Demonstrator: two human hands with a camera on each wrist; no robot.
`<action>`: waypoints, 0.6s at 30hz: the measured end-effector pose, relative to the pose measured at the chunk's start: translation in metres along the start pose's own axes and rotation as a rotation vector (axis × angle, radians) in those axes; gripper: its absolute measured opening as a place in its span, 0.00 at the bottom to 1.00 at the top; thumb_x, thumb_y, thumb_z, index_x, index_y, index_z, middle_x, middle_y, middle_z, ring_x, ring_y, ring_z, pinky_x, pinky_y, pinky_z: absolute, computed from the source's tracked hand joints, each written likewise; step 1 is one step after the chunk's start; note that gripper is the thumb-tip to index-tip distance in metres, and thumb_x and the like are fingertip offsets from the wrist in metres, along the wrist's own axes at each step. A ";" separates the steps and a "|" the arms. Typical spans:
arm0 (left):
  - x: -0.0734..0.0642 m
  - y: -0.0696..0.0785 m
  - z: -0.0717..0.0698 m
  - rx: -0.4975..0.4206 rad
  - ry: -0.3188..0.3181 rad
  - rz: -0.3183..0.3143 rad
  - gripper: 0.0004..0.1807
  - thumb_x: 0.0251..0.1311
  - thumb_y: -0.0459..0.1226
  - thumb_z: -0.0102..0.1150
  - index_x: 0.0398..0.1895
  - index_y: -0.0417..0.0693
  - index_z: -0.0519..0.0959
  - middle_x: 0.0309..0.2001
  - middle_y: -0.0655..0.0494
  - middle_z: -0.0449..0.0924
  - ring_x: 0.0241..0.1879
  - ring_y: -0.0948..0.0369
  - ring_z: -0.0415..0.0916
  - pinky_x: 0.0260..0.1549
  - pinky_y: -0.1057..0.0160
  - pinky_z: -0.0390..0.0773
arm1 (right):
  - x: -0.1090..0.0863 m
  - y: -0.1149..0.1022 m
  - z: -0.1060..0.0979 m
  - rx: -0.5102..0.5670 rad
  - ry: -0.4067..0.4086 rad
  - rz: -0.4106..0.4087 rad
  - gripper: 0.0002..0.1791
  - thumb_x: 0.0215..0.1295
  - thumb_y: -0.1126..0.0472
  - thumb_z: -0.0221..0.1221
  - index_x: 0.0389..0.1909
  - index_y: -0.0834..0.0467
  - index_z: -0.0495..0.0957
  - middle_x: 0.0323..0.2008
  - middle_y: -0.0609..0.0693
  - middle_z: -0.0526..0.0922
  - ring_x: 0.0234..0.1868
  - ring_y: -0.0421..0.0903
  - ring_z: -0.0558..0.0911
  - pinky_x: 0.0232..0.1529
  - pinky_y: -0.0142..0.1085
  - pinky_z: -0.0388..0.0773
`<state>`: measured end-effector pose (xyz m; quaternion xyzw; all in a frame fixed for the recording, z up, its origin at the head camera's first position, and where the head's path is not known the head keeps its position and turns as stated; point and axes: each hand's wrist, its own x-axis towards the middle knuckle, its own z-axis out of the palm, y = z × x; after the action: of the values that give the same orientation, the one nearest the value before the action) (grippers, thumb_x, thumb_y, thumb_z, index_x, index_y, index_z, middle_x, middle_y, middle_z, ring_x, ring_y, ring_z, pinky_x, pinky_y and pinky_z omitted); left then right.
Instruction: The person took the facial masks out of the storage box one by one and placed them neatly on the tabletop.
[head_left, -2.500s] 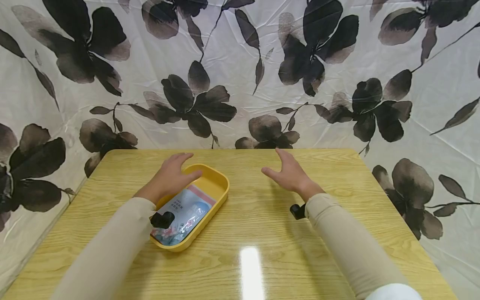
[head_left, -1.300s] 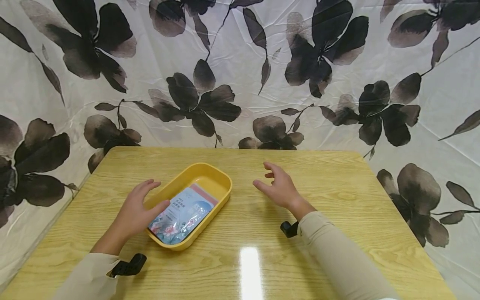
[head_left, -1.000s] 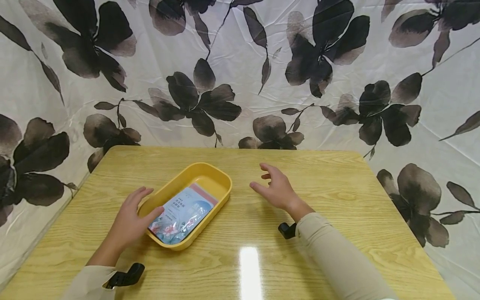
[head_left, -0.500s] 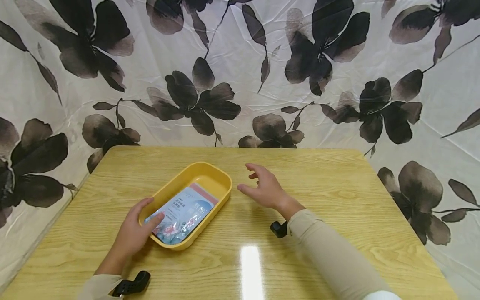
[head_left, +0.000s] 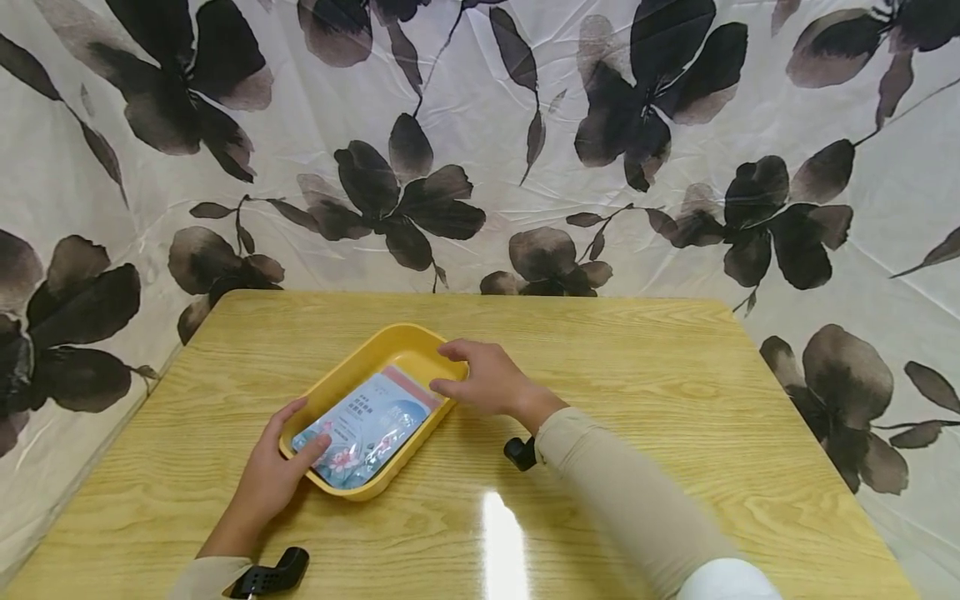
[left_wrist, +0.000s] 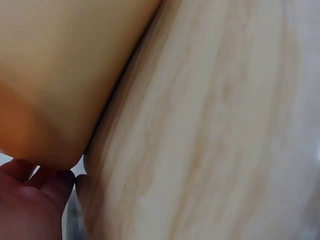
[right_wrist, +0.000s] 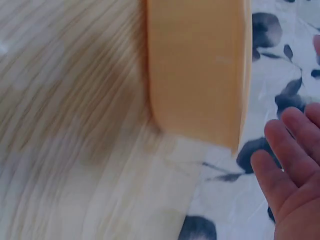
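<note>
A yellow rectangular plastic tray [head_left: 408, 354] with rounded corners stands slanted on the left half of the table. Flat inside it lies a pale blue and pink glossy packet [head_left: 367, 425] printed with flowers and lettering. My left hand [head_left: 270, 467] holds the tray's near-left end, thumb over the rim and fingers along the outside. The left wrist view shows those fingers bent at the tray's edge. At the far-right end, my right hand [head_left: 491, 379] reaches over the rim with fingers and thumb spread; in the right wrist view its fingers [right_wrist: 270, 175] are just off the tray wall.
The wood-grain table [head_left: 600, 350] reaches back to a white cloth [head_left: 510, 192] with dark flowers. A black wrist camera [head_left: 273, 573] sits on the left wrist, another black camera [head_left: 520, 452] on the right. Bright glare [head_left: 502, 542] shows near the front.
My left hand drew back from over the tray, then came onto its near-left end. My right hand moved left to the far-right rim. The tray stayed in nearly the same place.
</note>
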<state>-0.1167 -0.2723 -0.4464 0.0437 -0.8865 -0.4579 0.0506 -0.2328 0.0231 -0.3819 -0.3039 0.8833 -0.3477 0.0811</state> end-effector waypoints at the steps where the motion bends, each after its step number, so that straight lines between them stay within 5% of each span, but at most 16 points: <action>1: 0.000 0.000 0.000 -0.006 -0.003 -0.003 0.40 0.56 0.50 0.56 0.68 0.52 0.49 0.64 0.37 0.50 0.60 0.40 0.50 0.52 0.38 0.52 | 0.002 -0.003 0.002 -0.012 -0.022 0.001 0.34 0.54 0.40 0.57 0.59 0.53 0.67 0.55 0.45 0.71 0.55 0.41 0.69 0.53 0.37 0.66; 10: -0.003 -0.005 -0.002 -0.085 -0.021 -0.014 0.40 0.57 0.48 0.55 0.69 0.53 0.46 0.62 0.39 0.52 0.56 0.47 0.57 0.52 0.45 0.58 | 0.020 -0.022 0.021 -0.042 -0.184 0.013 0.35 0.53 0.43 0.59 0.60 0.53 0.66 0.56 0.44 0.70 0.55 0.40 0.69 0.51 0.33 0.67; 18: -0.001 -0.006 0.001 -0.112 -0.038 -0.017 0.40 0.57 0.47 0.56 0.68 0.53 0.47 0.61 0.40 0.53 0.55 0.49 0.60 0.41 0.84 0.58 | 0.033 -0.036 0.039 -0.109 -0.259 0.046 0.35 0.50 0.45 0.63 0.59 0.52 0.68 0.50 0.46 0.75 0.50 0.40 0.71 0.48 0.30 0.67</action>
<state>-0.1152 -0.2747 -0.4518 0.0396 -0.8598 -0.5081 0.0324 -0.2285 -0.0391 -0.3847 -0.3297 0.8897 -0.2552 0.1860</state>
